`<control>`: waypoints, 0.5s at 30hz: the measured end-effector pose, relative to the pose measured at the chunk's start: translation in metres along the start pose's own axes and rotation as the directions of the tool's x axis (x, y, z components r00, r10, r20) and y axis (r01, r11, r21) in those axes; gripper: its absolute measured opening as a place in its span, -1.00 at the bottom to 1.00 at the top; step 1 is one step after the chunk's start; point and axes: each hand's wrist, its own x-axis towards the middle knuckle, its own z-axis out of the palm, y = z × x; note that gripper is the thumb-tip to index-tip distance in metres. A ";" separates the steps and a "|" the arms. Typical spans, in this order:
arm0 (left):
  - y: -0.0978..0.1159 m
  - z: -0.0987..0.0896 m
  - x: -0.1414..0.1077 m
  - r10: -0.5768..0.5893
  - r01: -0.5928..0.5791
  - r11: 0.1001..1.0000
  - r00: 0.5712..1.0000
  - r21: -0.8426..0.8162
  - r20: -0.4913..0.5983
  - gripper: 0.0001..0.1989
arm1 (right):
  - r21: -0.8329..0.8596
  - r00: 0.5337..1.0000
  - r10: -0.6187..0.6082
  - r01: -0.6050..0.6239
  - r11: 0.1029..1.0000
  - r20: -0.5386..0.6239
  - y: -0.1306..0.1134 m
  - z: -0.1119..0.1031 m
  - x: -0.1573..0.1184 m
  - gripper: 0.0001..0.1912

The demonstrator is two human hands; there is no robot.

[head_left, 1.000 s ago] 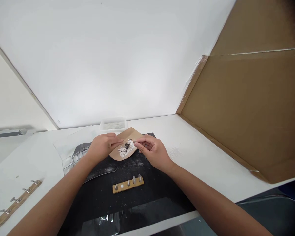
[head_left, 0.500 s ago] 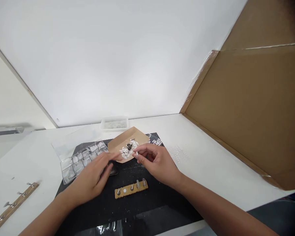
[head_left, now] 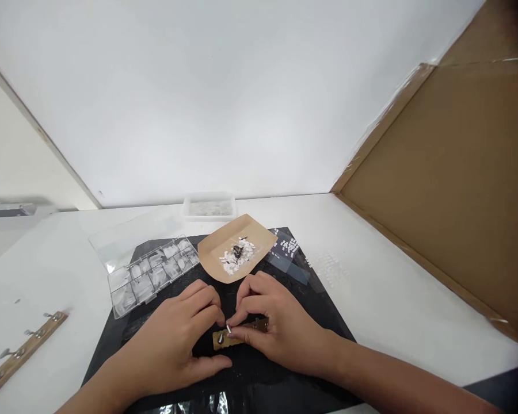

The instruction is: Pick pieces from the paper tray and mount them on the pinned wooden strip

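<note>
My right hand (head_left: 276,322) pinches a small white piece (head_left: 228,329) between thumb and index finger, just over a short wooden strip (head_left: 218,344). One small metal-looking fitting (head_left: 220,339) stands up at the strip's left end; my right fingers cover most of the rest. On the near left, my left hand (head_left: 185,339) has curled fingers, with its thumb apart and nothing visible between them. Its index fingertip is close to the white piece; whether they touch I cannot tell. Beyond both hands, a brown paper tray (head_left: 211,244) holds a heap of white bits (head_left: 233,261) and something dark.
A clear compartment box (head_left: 149,299) with white pieces lies left on the black mat (head_left: 103,362). Behind stands a translucent tub (head_left: 209,217). Small white chips (head_left: 289,246) are spread at right. Another wooden strip (head_left: 23,356) with metal fittings lies far left. Cardboard (head_left: 435,201) walls the right.
My right hand has come from the paper tray down to the wooden strip with the white piece. My left hand has moved from the tray's edge to beside the strip.
</note>
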 end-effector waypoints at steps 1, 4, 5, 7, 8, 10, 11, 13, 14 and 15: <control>0.001 0.000 0.000 -0.001 0.001 1.000 1.000 0.000 0.011 -0.70 | -0.012 1.000 -0.009 0.010 1.000 0.017 0.000 0.001 0.000 -0.90; 0.001 0.002 0.001 -0.015 0.015 1.000 0.999 0.001 0.045 -0.72 | -0.025 0.995 -0.068 0.070 0.997 0.076 0.001 0.004 -0.001 -0.92; 0.002 0.002 0.001 -0.021 0.021 1.000 0.998 0.001 0.051 -0.73 | -0.030 0.992 -0.084 0.087 0.996 0.090 0.001 0.005 -0.001 -0.92; 0.002 0.004 0.001 -0.030 0.030 1.000 0.998 0.000 0.055 -0.74 | -0.052 0.990 -0.091 0.096 0.994 0.104 0.003 0.007 -0.001 -0.91; 0.002 0.004 0.000 -0.034 0.034 0.999 0.998 0.001 0.056 -0.74 | -0.069 0.990 -0.083 0.091 0.993 0.110 0.004 0.008 -0.001 -0.90; 0.002 0.004 0.000 -0.034 0.034 0.999 0.998 0.005 0.059 -0.72 | -0.098 0.990 -0.055 0.068 0.993 0.129 0.005 0.010 -0.001 -0.89; 0.002 0.005 0.000 -0.033 0.033 0.999 0.998 0.009 0.061 -0.72 | -0.108 0.990 -0.037 0.052 0.993 0.136 0.005 0.011 -0.002 -0.89; 0.002 0.005 0.001 -0.030 0.029 0.999 0.997 0.013 0.067 -0.71 | -0.122 0.991 0.001 0.015 0.992 0.133 0.005 0.011 -0.002 -0.88; 0.002 0.005 0.001 -0.029 0.028 1.000 0.997 0.013 0.069 -0.71 | -0.125 0.992 0.019 -0.003 0.992 0.127 0.004 0.011 -0.002 -0.88; 0.002 0.006 0.001 -0.027 0.026 1.000 0.997 0.011 0.071 -0.72 | -0.126 0.992 0.033 -0.018 0.992 0.120 0.004 0.011 -0.002 -0.88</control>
